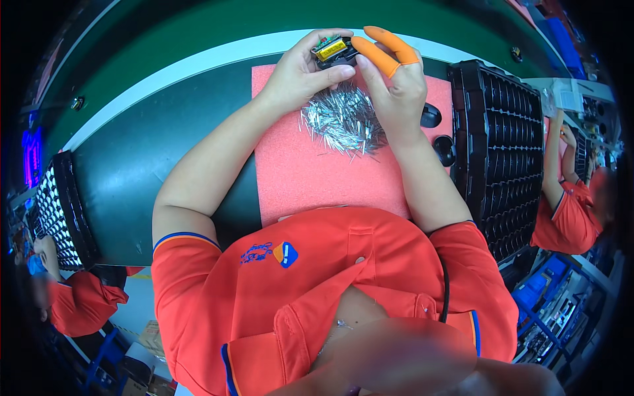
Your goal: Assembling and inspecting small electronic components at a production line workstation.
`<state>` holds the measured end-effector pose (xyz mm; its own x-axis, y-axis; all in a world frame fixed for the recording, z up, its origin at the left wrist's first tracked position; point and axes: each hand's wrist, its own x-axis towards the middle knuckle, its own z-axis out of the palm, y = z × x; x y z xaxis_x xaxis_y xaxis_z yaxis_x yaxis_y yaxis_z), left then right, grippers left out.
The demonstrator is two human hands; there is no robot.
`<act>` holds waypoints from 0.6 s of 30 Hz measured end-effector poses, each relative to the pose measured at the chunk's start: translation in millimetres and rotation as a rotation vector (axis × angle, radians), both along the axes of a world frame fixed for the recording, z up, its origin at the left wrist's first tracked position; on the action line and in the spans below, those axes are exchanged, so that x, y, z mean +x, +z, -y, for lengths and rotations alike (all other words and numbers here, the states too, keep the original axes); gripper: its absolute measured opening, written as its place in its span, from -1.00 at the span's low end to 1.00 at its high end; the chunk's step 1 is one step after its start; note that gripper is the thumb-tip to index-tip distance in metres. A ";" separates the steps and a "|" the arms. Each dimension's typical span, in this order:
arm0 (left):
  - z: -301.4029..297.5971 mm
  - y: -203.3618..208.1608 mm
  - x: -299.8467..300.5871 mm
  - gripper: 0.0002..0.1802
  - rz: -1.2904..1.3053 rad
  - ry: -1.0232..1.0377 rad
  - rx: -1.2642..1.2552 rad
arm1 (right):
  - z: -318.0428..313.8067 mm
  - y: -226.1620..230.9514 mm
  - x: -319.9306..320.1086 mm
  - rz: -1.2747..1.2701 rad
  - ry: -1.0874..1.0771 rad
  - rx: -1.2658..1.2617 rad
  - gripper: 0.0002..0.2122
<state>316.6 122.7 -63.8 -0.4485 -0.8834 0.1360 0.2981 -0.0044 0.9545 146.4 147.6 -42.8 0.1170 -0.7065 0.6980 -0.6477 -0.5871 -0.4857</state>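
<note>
Over the far edge of a pink foam mat (290, 171), my left hand (297, 79) grips a small black device (332, 51). The device's open side shows a yellow-wrapped block and a bit of green circuit board. At its right end is my right hand (399, 92), with orange finger cots (376, 56) on two fingers. Its thumb and a covered fingertip close together against the device's edge; whatever lies between them is too small to make out. Below both hands lies a loose heap of thin silvery metal pins (343, 122).
Two black rounded parts, one (430, 115) above the other (444, 150), sit at the mat's right edge. A stack of black compartment trays (508, 158) stands to the right. Another tray (58, 204) is at far left. Co-workers in red shirts work on both sides.
</note>
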 end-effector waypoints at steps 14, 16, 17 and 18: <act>3.0 -6.3 -3.8 -0.41 -0.044 0.024 -0.092 | -3.7 -1.7 3.9 0.138 0.120 0.084 -0.78; 3.8 -7.2 -3.8 -0.41 -0.031 0.034 -0.098 | -3.9 -2.1 3.9 0.138 0.123 0.076 -0.78; 3.7 -6.8 -3.6 -0.42 -0.017 0.043 -0.104 | -3.9 -2.7 4.5 0.140 0.125 0.067 -0.78; 3.2 -6.0 -3.6 -0.42 -0.018 0.048 -0.104 | -4.4 -2.8 5.3 0.139 0.129 0.067 -0.78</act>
<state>313.0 119.5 -69.8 -0.4027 -0.8846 0.2351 0.3122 0.1087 0.9438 151.7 151.9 -45.6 0.1152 -0.7375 0.6654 -0.4927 -0.6241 -0.6064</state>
